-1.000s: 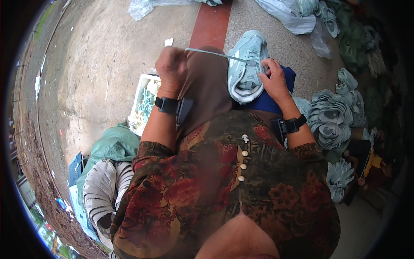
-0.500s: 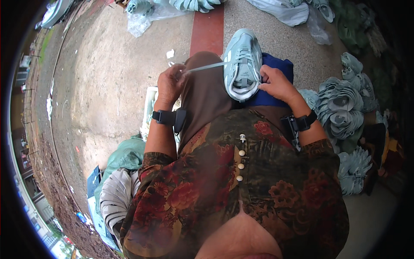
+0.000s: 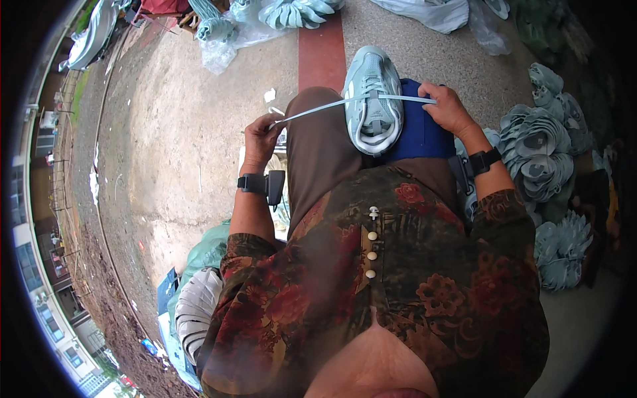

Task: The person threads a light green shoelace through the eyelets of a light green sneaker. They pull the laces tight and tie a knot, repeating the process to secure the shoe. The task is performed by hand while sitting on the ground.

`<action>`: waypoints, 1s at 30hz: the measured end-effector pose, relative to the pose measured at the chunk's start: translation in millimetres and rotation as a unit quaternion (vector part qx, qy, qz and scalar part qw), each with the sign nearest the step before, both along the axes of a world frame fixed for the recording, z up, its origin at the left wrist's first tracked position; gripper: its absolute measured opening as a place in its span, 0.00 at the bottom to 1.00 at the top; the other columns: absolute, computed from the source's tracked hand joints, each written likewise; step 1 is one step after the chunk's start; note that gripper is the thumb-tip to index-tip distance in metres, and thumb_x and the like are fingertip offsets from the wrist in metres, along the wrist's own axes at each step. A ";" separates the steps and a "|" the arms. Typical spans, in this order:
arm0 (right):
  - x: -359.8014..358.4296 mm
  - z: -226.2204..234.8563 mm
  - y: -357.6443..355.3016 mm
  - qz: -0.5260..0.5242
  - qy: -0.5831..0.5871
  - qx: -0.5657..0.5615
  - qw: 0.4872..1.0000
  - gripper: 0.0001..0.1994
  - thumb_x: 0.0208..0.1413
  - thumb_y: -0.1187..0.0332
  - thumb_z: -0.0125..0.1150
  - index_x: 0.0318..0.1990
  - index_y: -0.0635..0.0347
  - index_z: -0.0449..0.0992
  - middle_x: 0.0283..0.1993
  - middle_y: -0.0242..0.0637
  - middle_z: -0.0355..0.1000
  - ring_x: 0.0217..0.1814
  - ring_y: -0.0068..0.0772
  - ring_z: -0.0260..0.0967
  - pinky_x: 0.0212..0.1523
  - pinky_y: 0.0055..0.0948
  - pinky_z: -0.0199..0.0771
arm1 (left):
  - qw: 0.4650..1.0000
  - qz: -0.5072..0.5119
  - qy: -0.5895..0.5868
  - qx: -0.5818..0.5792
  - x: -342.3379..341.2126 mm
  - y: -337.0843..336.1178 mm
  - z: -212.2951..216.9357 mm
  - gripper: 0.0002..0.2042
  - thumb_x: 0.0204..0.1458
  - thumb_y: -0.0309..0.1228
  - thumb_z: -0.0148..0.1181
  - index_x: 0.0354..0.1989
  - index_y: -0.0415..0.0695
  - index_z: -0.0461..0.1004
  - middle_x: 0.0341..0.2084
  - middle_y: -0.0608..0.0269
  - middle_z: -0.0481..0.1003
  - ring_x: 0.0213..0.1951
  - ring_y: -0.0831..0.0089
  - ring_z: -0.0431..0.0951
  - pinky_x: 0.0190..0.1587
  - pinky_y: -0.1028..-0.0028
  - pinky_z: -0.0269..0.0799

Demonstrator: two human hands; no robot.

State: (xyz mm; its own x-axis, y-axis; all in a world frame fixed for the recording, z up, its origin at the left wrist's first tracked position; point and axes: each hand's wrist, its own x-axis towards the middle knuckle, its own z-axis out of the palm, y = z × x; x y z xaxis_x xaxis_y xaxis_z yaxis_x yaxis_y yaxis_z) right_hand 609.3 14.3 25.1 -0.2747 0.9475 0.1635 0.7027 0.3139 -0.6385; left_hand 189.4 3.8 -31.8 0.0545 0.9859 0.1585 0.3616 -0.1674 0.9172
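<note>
A pale blue sneaker upper lies on my lap, toe pointing away, over a dark blue cloth on my right thigh. Its flat pale blue shoelace stretches out to both sides from the lacing. My left hand pinches the lace's left end, above the ground beside my left knee. On the other side my right hand grips the right end over the blue cloth. Both stretches look fairly taut. The lower eyelets and the tongue show below the lace.
Stacks of pale blue shoe uppers stand at the right. More uppers and clear plastic lie at the far side. Near my left side are a green sack and a bundle of white pieces. A red stripe crosses the floor.
My right hand has moved from the sneaker's collar out to the right and slightly up, drawing the lace's right stretch out. My left hand still holds its end, a little lower.
</note>
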 end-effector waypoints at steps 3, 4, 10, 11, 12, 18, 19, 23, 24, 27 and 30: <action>9.7 -7.1 -10.7 -0.016 0.011 0.039 0.999 0.04 0.45 0.76 0.57 0.30 0.63 0.69 0.22 0.42 0.65 0.26 0.37 0.66 0.29 0.29 0.65 | 0.999 0.025 -0.047 -0.011 -21.6 -8.9 -13.2 0.05 0.46 0.17 0.60 0.32 0.37 0.76 0.28 0.65 0.75 0.32 0.80 0.73 0.37 0.81 0.69; 17.7 -10.8 -14.7 -0.026 0.014 0.055 0.998 0.04 0.46 0.76 0.57 0.30 0.63 0.69 0.23 0.42 0.66 0.26 0.38 0.66 0.29 0.29 0.65 | 0.998 0.032 -0.044 -0.013 -31.8 -12.6 -18.1 0.05 0.46 0.17 0.60 0.32 0.37 0.76 0.28 0.65 0.76 0.32 0.80 0.73 0.37 0.81 0.69; 71.9 -17.1 -43.9 -0.052 0.006 0.086 0.995 0.02 0.47 0.73 0.57 0.28 0.61 0.73 0.23 0.43 0.68 0.27 0.43 0.68 0.30 0.31 0.67 | 0.988 0.110 -0.049 -0.095 -98.0 -50.9 -40.4 0.05 0.47 0.20 0.61 0.33 0.36 0.76 0.26 0.67 0.76 0.30 0.82 0.73 0.35 0.82 0.69; 84.6 -20.9 -49.6 -0.071 0.014 0.081 0.994 0.02 0.47 0.74 0.57 0.29 0.62 0.73 0.23 0.42 0.68 0.26 0.42 0.68 0.30 0.30 0.67 | 0.984 0.132 -0.049 -0.114 -113.0 -59.2 -46.9 0.05 0.47 0.21 0.61 0.32 0.36 0.76 0.25 0.67 0.76 0.29 0.82 0.72 0.34 0.83 0.68; 101.5 -29.4 -56.1 -0.093 0.025 0.057 0.994 0.02 0.48 0.74 0.57 0.29 0.63 0.73 0.22 0.41 0.67 0.26 0.36 0.67 0.30 0.29 0.66 | 0.978 0.148 -0.045 -0.142 -121.9 -67.0 -46.8 0.05 0.47 0.23 0.61 0.32 0.37 0.76 0.24 0.68 0.75 0.27 0.83 0.71 0.30 0.84 0.67; 195.6 -71.6 -114.8 -0.225 0.044 -0.020 0.973 0.04 0.50 0.75 0.55 0.28 0.67 0.71 0.22 0.34 0.67 0.26 0.19 0.62 0.29 0.23 0.63 | 0.942 0.223 -0.047 -0.246 -167.9 -118.0 -59.7 0.04 0.47 0.26 0.61 0.31 0.39 0.77 0.18 0.67 0.73 0.15 0.86 0.64 0.15 0.84 0.57; 209.4 -77.6 -124.7 -0.232 0.041 -0.023 0.972 0.04 0.49 0.74 0.55 0.28 0.67 0.71 0.22 0.34 0.67 0.26 0.19 0.62 0.29 0.23 0.63 | 0.938 0.229 -0.050 -0.255 -174.0 -127.9 -66.8 0.04 0.47 0.26 0.61 0.31 0.40 0.77 0.18 0.67 0.73 0.15 0.86 0.64 0.15 0.84 0.58; 249.6 -106.6 -168.9 -0.263 0.029 -0.029 0.964 0.06 0.48 0.73 0.55 0.28 0.67 0.72 0.21 0.34 0.67 0.25 0.18 0.63 0.28 0.23 0.64 | 0.927 0.209 -0.025 -0.310 -174.6 -141.0 -81.2 0.04 0.47 0.27 0.61 0.27 0.39 0.76 0.18 0.65 0.74 0.15 0.84 0.66 0.15 0.83 0.59; 256.0 -112.4 -177.7 -0.267 0.025 -0.031 0.963 0.06 0.47 0.72 0.56 0.28 0.68 0.72 0.20 0.34 0.67 0.25 0.18 0.62 0.27 0.24 0.64 | 0.912 0.218 0.022 -0.346 -171.4 -142.0 -87.1 0.05 0.45 0.28 0.63 0.25 0.40 0.76 0.17 0.66 0.74 0.15 0.84 0.67 0.16 0.83 0.60; 277.6 -128.8 -200.1 -0.298 0.051 -0.141 0.943 0.06 0.45 0.72 0.57 0.27 0.68 0.73 0.17 0.34 0.66 0.22 0.18 0.61 0.24 0.26 0.63 | 0.912 0.149 0.202 -0.325 -157.0 -141.2 -98.7 0.10 0.45 0.33 0.65 0.20 0.40 0.76 0.13 0.70 0.70 0.15 0.84 0.63 0.16 0.80 0.56; 289.9 -143.7 -211.5 -0.297 -0.041 -0.117 0.947 0.05 0.43 0.72 0.59 0.24 0.66 0.73 0.15 0.30 0.63 0.19 0.17 0.58 0.20 0.26 0.59 | 0.931 0.133 0.181 -0.289 -129.5 -124.0 -95.1 0.13 0.45 0.35 0.65 0.16 0.40 0.73 0.11 0.73 0.66 0.14 0.84 0.61 0.17 0.80 0.54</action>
State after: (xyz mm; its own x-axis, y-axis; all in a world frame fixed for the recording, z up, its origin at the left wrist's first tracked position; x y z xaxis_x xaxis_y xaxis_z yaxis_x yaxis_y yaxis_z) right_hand 899.2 -197.2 -118.6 0.3149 0.9467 -0.0679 0.7614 -0.2947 -0.5774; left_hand 59.9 -120.2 -126.9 -0.2577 0.8868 -0.3836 0.6219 0.4561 0.6365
